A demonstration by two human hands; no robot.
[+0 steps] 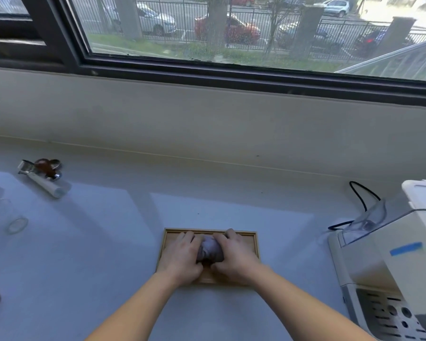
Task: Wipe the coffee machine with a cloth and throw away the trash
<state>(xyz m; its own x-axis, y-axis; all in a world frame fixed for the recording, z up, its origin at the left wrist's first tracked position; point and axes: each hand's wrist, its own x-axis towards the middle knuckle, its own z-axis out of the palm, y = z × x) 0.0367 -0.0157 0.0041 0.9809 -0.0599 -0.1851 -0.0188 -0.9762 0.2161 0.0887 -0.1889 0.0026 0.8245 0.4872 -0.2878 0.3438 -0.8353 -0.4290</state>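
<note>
Cloth sitting bunched on wooden tray, centre of counter, coffee machine standing well apart to the right. Left hand and right hand pressing in on the cloth from either side, fingers curled together over the far edge of the bundle, thumbs tucked at the near edge; clamping on fabric, not on the tray, as far as visible. Judging cloth as light, soft, no stiffness, prob. not slippery, not fragile; collapsing to whatever shape squeezed. Best hold: gathering a fistful at mid-bundle, one hand being enough, leaving a flat fold free for wiping. Long axis of wad running roughly away from the body, near end darker and narrower; no true pointing direction given crumpled state. Tray long axis lying left-right, across the cloth. Dampness: cannot tell. Machine not yet being touched.
</note>
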